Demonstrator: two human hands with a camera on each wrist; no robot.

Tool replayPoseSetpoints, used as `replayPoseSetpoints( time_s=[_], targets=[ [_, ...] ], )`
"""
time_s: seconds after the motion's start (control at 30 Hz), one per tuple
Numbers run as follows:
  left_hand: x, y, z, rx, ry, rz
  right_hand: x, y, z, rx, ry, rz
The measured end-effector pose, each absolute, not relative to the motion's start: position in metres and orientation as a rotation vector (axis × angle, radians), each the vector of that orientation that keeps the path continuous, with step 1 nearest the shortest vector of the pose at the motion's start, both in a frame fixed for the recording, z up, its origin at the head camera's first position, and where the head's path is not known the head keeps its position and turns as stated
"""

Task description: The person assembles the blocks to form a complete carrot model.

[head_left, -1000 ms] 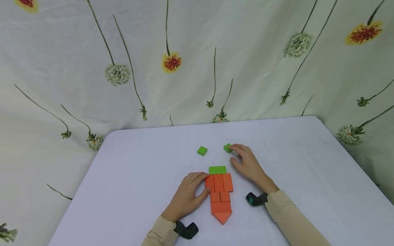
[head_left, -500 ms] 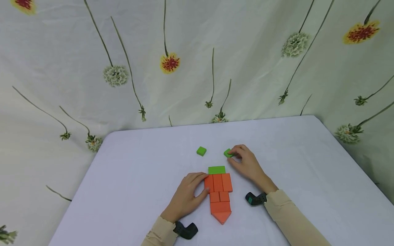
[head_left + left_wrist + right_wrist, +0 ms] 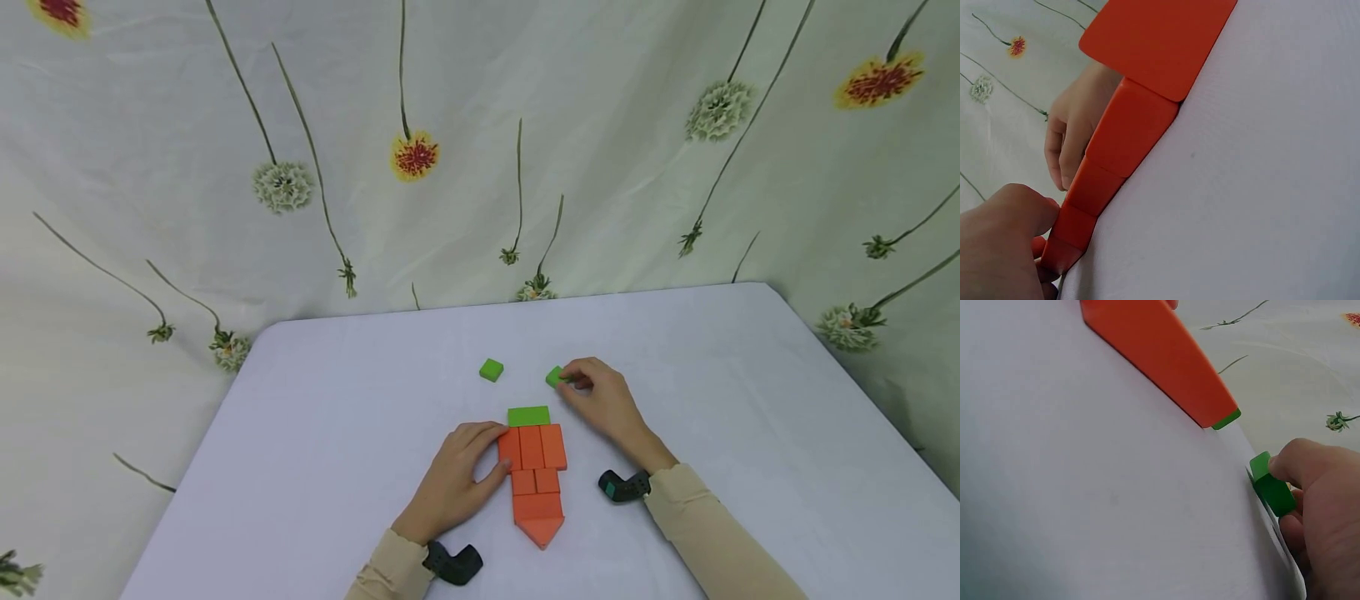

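My right hand pinches a small green block between thumb and fingers, at the table's surface beyond the arrangement. In the right wrist view this green block shows beside the thumb. Several orange blocks lie together in a column with a pointed near end, and a green rectangular block adjoins their far end. My left hand rests at the column's left side, thumb and fingertips touching the orange blocks. In the left wrist view, the thumb lies against an orange block. Another small green block lies apart, further left.
A white-covered table spreads around the blocks. Behind it hangs a flower-patterned cloth. Dark wrist devices are on both arms, the left one close to the pointed end, the right one right of the column.
My right fingers have come together on the small green block, which has shifted slightly nearer. My left hand and the orange column stay as they were.
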State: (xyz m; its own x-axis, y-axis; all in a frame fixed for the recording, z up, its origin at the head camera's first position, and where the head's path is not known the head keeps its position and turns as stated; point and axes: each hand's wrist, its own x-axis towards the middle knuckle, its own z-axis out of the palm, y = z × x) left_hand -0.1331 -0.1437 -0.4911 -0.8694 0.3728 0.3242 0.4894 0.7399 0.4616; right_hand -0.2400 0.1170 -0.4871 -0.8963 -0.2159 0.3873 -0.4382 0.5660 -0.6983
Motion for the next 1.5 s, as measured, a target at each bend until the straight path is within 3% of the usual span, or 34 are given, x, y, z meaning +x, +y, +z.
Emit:
replayPoseSetpoints(
  time_s=[0.93,1.5],
  targets=[
    [-0.1326,-0.1437,-0.4911,-0.691,-2.722,-0.821,-0.2353,0.1204,-0.4817,0.877,-2.666,1.202],
    [-0.1335,-0.1439,-0.4911,-0.696,-2.713,-0.813,-0.2367,0.1214,-0.4819,0.925,-2.676,1.220]
  ],
)
